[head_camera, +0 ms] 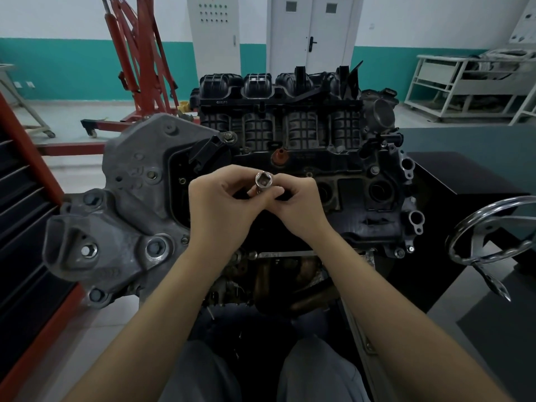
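Note:
Both my hands meet above a dark car engine (374, 204) on a stand. Between them is a shiny metal socket (263, 181), its square drive hole facing the camera. My left hand (223, 207) pinches the socket from the left with curled fingers. My right hand (301, 207) grips its lower part from the right, fingers curled round it; what lies below the socket is hidden by the fingers. A black ribbed intake manifold (278, 111) tops the engine at the back. A grey cast bracket (124, 204) is bolted to the engine's left end.
A red tool cabinet (26, 227) stands at the left. A chrome handwheel (493, 230) sticks out at the right beside a dark stand. Behind the engine are a red engine hoist (139, 62), a white door (310, 39) and a white rack (470, 85).

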Demonstrator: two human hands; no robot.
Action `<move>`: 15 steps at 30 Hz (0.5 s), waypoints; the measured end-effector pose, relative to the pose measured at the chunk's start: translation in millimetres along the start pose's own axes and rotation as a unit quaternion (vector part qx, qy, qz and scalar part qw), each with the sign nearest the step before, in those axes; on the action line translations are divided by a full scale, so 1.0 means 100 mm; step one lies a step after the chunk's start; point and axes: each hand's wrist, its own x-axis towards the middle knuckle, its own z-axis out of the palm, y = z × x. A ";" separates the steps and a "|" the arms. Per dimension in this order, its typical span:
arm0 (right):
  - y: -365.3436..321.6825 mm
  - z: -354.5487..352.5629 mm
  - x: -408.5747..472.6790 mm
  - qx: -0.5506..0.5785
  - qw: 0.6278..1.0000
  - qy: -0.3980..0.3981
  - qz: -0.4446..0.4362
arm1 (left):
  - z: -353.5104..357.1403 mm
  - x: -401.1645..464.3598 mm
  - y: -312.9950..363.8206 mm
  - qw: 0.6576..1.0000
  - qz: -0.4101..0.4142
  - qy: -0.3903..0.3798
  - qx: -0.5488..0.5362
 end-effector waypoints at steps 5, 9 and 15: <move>-0.02 -0.02 -0.01 -0.001 0.998 -0.051 -0.037 | -0.02 0.01 -0.02 0.997 -0.009 -0.020 -0.071; 0.02 -0.01 -0.02 -0.004 1.000 -0.013 -0.017 | -0.07 0.03 -0.03 0.994 -0.003 -0.065 -0.085; -0.01 -0.03 -0.01 -0.004 0.999 -0.033 -0.027 | -0.06 0.01 -0.01 0.998 -0.003 -0.018 -0.052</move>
